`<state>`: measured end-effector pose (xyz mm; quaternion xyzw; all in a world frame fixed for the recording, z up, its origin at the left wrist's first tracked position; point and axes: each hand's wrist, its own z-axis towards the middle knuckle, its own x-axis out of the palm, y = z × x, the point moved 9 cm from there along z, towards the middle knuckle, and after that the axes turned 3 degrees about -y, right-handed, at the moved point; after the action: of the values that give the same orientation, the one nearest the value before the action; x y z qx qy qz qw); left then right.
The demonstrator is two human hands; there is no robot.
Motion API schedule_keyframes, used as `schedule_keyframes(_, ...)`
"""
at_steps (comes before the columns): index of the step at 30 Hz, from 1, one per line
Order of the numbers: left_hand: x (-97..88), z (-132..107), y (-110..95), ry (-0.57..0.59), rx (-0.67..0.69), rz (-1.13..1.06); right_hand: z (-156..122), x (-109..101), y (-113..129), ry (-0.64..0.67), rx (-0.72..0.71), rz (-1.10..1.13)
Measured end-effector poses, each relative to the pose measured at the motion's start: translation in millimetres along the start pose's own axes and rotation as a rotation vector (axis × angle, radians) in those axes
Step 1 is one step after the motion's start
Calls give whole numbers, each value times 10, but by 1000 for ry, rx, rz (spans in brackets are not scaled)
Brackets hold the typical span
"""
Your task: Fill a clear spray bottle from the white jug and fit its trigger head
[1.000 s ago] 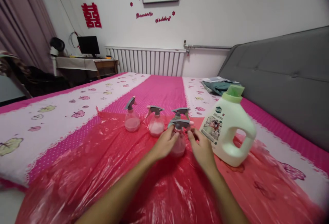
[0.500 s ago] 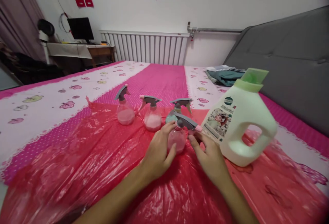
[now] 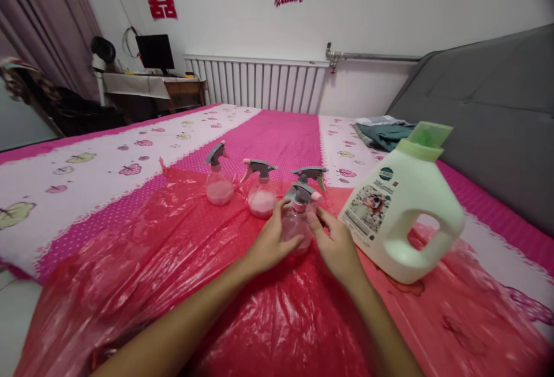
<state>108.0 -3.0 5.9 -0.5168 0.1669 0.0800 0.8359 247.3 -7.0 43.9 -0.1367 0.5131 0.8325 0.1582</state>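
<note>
A clear round spray bottle [image 3: 298, 231] with a grey and pink trigger head stands upright before me, pinkish through its wall. My left hand [image 3: 272, 242] is closed around its left side, thumb across the front. From the right, my right hand [image 3: 335, 244] has bent fingers against the bottle, below the pink nozzle; some fingertips are hidden. Just behind it another spray bottle [image 3: 309, 174] is partly covered. Two more, a middle spray bottle [image 3: 262, 199] and a left spray bottle [image 3: 219, 191], hold pale content. A big detergent jug [image 3: 400, 215] with a green cap is right of my hand.
Red plastic sheeting [image 3: 142, 261] lies crumpled over the pink patterned bed [image 3: 285, 134]. Folded clothes [image 3: 383, 133] rest behind the jug, near the grey headboard [image 3: 485, 100]. A radiator [image 3: 259, 85] lines the wall, with a desk [image 3: 138, 85] at the left.
The trigger head of the held bottle has turned, its pink nozzle shifting left and up. My right hand has moved slightly left, closer to the bottle. The camera view has shifted a little.
</note>
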Motion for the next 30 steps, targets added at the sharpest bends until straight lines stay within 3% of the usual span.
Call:
schedule_keyframes(7,-3,-8,-12,10,73,142,-109,11,70,22,39,51)
schedule_keyframes(19,-29,-299,-451,19,255,296,-465,-248,439,-163,-37,0)
schedule_keyframes(23,67,-418,-505,24,323,322,-539,-225,475,-105,-24,-68)
schedule_keyframes(30,80,-458,-444,-12,290,335,-504,-186,423,54,-30,-41)
